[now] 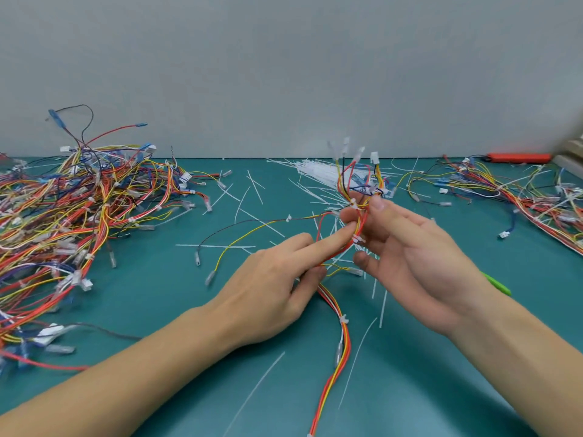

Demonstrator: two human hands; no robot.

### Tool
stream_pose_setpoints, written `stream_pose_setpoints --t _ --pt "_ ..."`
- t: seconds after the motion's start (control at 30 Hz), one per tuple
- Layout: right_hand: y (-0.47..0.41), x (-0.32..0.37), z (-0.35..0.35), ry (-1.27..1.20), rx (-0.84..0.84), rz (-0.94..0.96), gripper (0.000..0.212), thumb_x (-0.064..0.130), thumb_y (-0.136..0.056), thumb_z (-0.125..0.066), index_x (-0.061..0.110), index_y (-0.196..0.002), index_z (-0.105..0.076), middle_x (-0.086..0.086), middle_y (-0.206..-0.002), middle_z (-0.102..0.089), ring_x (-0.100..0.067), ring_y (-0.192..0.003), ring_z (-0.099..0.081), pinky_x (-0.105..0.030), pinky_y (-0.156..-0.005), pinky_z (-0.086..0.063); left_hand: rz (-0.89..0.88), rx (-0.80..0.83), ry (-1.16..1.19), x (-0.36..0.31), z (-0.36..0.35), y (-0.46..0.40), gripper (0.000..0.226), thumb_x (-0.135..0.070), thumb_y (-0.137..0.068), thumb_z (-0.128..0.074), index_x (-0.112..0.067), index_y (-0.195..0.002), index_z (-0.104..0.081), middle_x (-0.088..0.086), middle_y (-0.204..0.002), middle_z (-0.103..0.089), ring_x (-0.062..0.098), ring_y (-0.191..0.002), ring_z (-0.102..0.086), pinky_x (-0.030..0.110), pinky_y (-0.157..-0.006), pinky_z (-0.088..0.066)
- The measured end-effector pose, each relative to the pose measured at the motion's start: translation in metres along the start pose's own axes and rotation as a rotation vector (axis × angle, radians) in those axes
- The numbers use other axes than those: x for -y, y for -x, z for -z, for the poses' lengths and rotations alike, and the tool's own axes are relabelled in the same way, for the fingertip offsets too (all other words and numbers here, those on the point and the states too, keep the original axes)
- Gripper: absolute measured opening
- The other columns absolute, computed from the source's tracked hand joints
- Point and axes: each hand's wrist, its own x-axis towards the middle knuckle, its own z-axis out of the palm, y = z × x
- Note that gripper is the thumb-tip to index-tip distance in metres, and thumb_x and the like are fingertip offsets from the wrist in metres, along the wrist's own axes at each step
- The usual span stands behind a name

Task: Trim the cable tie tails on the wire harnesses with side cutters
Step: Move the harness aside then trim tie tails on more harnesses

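Wire harness (pixel 356 222) held upright between both hands above the teal counter (pixel 157 279). Left hand (pixel 268 291) pinches its lower wires, forefinger extended; right hand (pixel 407 247) pinches its upper bundle.

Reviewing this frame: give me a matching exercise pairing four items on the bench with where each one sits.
Items:
1. large tangled pile of multicoloured wire harnesses
2. bundle of unused white cable ties
3. flat orange tool
4. red-and-yellow wire harness

Places:
A. far right, by the wall
B. held between both hands
C. left side of the green mat
D. centre back, behind the hands

Pairs: 1-C, 2-D, 3-A, 4-B
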Motion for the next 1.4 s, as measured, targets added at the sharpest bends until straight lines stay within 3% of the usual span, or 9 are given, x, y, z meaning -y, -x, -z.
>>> stream_pose_setpoints --t 0.13,0.33,0.57,0.73,0.8,0.87,1.07,1.23,1.4 --pt "-0.001 0.0 0.002 0.027 -0.013 0.021 0.024 0.03 -0.084 -0.07 0.026 -0.106 -0.08 -0.001 -0.101 -0.076 -0.008 -0.084 -0.066 -0.029 -0.075 -0.045 -0.014 -0.001 0.011 0.002 -0.002 0.001 0.064 -0.017 -0.104 -0.055 -0.048 -0.156 -0.033 -0.012 -0.09 -0.045 0.012 -0.078 -0.049 0.031 -0.069 -0.048" --pt "0.001 0.001 0.0 0.313 -0.04 0.286 0.019 0.03 -0.084 -0.072 0.033 -0.102 -0.078 0.005 -0.089 -0.075 -0.009 -0.081 -0.064 -0.023 -0.07 -0.049 0.089 -0.053 0.17 0.008 -0.004 0.002 0.038 -0.019 -0.098 -0.067 -0.038 -0.131 -0.065 -0.015 -0.091 -0.063 0.012 -0.081 -0.064 0.012 -0.069 -0.042" --pt "0.004 -0.001 0.0 0.464 0.057 0.405 0.02 0.022 -0.095 -0.069 0.032 -0.109 -0.077 0.003 -0.092 -0.075 -0.008 -0.083 -0.062 -0.023 -0.073 -0.05 0.142 -0.057 0.236 0.01 -0.004 0.002 0.024 -0.017 -0.096 -0.071 -0.03 -0.116 -0.072 -0.012 -0.084 -0.063 0.013 -0.076 -0.064 0.012 -0.064 -0.042" --pt "0.005 0.002 0.001 0.505 0.101 0.4 0.021 0.02 -0.095 -0.067 0.033 -0.109 -0.077 -0.004 -0.098 -0.075 -0.011 -0.09 -0.064 -0.023 -0.078 -0.05 0.133 -0.065 0.205 0.009 -0.005 0.001 0.011 -0.021 -0.098 -0.067 -0.018 -0.106 -0.073 -0.02 -0.088 -0.065 0.011 -0.076 -0.063 0.016 -0.061 -0.047" --pt "0.005 0.003 0.001 0.501 0.109 0.391 0.02 0.022 -0.096 -0.066 0.032 -0.108 -0.077 -0.009 -0.1 -0.075 -0.013 -0.092 -0.065 -0.025 -0.077 -0.051 0.147 -0.086 0.206 0.009 -0.004 0.001 0.007 -0.025 -0.097 -0.066 -0.027 -0.102 -0.071 -0.016 -0.09 -0.067 0.013 -0.081 -0.065 0.02 -0.065 -0.049" --pt "0.005 0.003 0.001 0.499 0.112 0.379 0.019 0.023 -0.096 -0.064 0.034 -0.105 -0.076 -0.008 -0.099 -0.076 -0.016 -0.094 -0.066 -0.028 -0.077 -0.052 0.141 -0.118 0.197 0.008 -0.001 0.001 0.016 -0.024 -0.096 -0.068 -0.04 -0.098 -0.067 -0.018 -0.088 -0.067 0.006 -0.082 -0.064 0.01 -0.067 -0.042" --pt "0.004 0.002 0.001 0.438 0.095 0.34 0.02 0.018 -0.097 -0.065 0.036 -0.093 -0.074 0.004 -0.097 -0.076 -0.013 -0.093 -0.069 -0.028 -0.075 -0.054 0.197 -0.069 0.248 0.008 -0.002 0.0 0.015 -0.02 -0.095 -0.072 -0.031 -0.107 -0.073 -0.01 -0.077 -0.067 0.003 -0.06 -0.057 0.008 -0.059 -0.038" --pt "-0.001 0.001 0.008 0.3 0.036 0.226 0.021 0.0 -0.097 -0.06 0.019 -0.094 -0.069 -0.012 -0.1 -0.075 -0.018 -0.09 -0.07 -0.025 -0.071 -0.056 0.235 -0.094 0.254 0.007 -0.002 0.002 0.019 -0.02 -0.093 -0.074 -0.031 -0.108 -0.072 -0.01 -0.08 -0.068 -0.004 -0.059 -0.06 0.007 -0.056 -0.039" --pt "-0.003 0.006 0.012 0.16 0.043 0.117 0.013 0.012 -0.083 -0.064 0.021 -0.092 -0.067 -0.016 -0.103 -0.077 -0.024 -0.094 -0.074 -0.032 -0.075 -0.061 0.282 -0.084 0.32 0.005 0.001 0.002 0.02 -0.025 -0.093 -0.075 -0.035 -0.11 -0.071 -0.012 -0.082 -0.075 -0.001 -0.056 -0.061 0.012 -0.051 -0.047"
